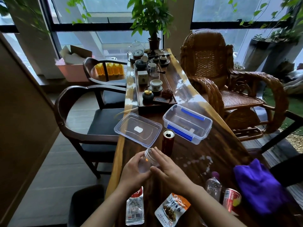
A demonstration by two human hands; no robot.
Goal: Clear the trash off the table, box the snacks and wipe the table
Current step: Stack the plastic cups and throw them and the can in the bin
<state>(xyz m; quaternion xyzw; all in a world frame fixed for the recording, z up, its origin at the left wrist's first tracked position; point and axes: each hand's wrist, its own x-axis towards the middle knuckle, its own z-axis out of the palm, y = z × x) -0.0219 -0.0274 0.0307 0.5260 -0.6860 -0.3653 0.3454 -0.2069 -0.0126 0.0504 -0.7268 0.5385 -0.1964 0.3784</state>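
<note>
Both hands hold a clear plastic jar [147, 161] with a threaded mouth just above the wooden table [218, 145]. My left hand [134, 171] cups its left side and my right hand [170, 171] presses against its right side. Just behind stands an opened red can [168, 142]. A clear storage box [187, 122] with blue clips sits open, its lid [138, 129] lying to its left. Two snack packets [134, 208] [172, 208] lie near the front edge. A small clear bottle [213, 185], a red can on its side [232, 199] and a purple cloth [260, 185] lie at the right.
A tea tray [141, 102] with cups and jars fills the table's far half, with a potted plant [154, 41] beyond. Dark wooden chairs [91, 118] stand along the left and a wicker rocking chair [229, 82] on the right. White spots [203, 161] mark the tabletop.
</note>
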